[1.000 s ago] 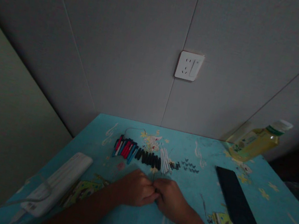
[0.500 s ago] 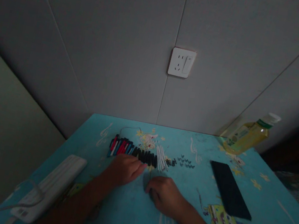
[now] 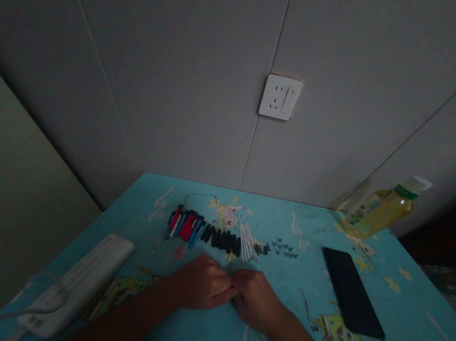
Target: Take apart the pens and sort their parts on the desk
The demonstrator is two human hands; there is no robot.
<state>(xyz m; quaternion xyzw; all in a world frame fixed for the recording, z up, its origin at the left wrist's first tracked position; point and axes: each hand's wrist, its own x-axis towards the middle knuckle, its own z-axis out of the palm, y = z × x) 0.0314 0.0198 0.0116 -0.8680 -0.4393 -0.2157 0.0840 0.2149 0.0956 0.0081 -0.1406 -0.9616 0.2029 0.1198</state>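
My left hand [image 3: 208, 283] and my right hand [image 3: 255, 296] meet over the front middle of the table, fingertips touching. Both are closed, with the fingers pinched together. Whatever lies between them is too small and dark to name. Just beyond runs a row of what look like pen parts: red, blue and white barrels [image 3: 187, 225] at the left, short black tubes [image 3: 222, 240] beside them, then thin white sticks like pen refills [image 3: 247, 240]. Small black pieces [image 3: 261, 248] and several tiny dark clip-like pieces [image 3: 284, 247] continue the row to the right.
A white power strip [image 3: 79, 285] with a cable lies at the left edge. On the right are a dark flat rectangular object [image 3: 352, 292] and a bottle of yellow liquid [image 3: 377, 211]. Behind the blue patterned table [image 3: 180, 338] stands a wall with a socket [image 3: 280, 97].
My left hand has moved right and toward me, away from the row of black tubes, and now touches my right hand. My right hand has hardly moved.
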